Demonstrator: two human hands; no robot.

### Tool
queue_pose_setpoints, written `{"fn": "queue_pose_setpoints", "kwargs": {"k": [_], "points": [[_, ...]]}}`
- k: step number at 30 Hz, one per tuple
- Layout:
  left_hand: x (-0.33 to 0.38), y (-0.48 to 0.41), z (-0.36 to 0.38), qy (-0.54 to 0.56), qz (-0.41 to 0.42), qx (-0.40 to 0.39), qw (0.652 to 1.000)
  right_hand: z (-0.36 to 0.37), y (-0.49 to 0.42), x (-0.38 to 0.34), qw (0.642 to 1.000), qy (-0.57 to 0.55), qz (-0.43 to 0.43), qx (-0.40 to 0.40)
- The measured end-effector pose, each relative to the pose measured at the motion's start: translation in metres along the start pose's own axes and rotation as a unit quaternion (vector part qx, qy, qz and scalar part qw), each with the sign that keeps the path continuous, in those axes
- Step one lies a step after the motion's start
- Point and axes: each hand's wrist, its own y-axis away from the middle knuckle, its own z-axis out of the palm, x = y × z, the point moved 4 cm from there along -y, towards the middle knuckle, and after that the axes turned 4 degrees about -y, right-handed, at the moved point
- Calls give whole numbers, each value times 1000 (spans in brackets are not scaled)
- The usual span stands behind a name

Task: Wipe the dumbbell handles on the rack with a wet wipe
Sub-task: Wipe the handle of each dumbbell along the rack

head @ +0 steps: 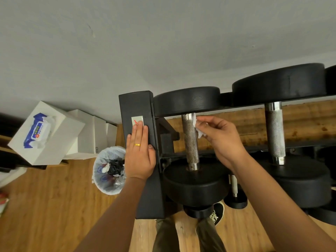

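A black dumbbell rack point(143, 193) holds two large black dumbbells on its top tier. The nearer dumbbell has a knurled steel handle point(190, 140). My right hand point(221, 137) pinches a small white wet wipe point(198, 127) against the far right side of that handle. My left hand point(140, 153) lies flat, fingers together, on the rack's black end post, holding nothing. A second dumbbell with a steel handle point(275, 131) sits to the right, untouched.
A blue wet wipe pack point(38, 130) lies on a white box at the left. A lined waste bin point(109, 170) with used wipes stands on the wooden floor beside the rack. Smaller dumbbells point(235, 195) sit on the lower tier. My shoes show below.
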Motion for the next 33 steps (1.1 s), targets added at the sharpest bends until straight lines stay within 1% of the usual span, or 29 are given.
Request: {"fn": "queue_pose_setpoints", "kwargs": {"k": [2,6,8,12,15,18,22,27,28,33], "points": [[0,0,0,-1,-2,2,1000,0,-1,-5,1000,11,-10,1],[-1,1,2,-6,-3,0,1000,4,-3,-10,998,1,-40,42],[-1,0,2,-9,-5,0,1000,7,-2,-7,998,-5,-44,49],[-1,0,2,-10,-8,8,1000,2,1,-9,997,40,-59,25],[-1,0,2,-11,-6,10,1000,-5,11,0,995,86,-45,3],[-1,0,2,-14,-6,11,1000,-4,13,0,996,76,-35,4],[-1,0,2,-15,-7,6,1000,3,-4,-16,996,68,-54,9],[-2,0,1,-21,-8,9,1000,-13,24,2,985,160,-30,-61],[-1,-1,1,-19,-9,9,1000,-15,27,3,983,167,-30,-65],[0,-1,0,-12,-4,13,1000,-5,8,-12,990,129,-55,-29]]}}
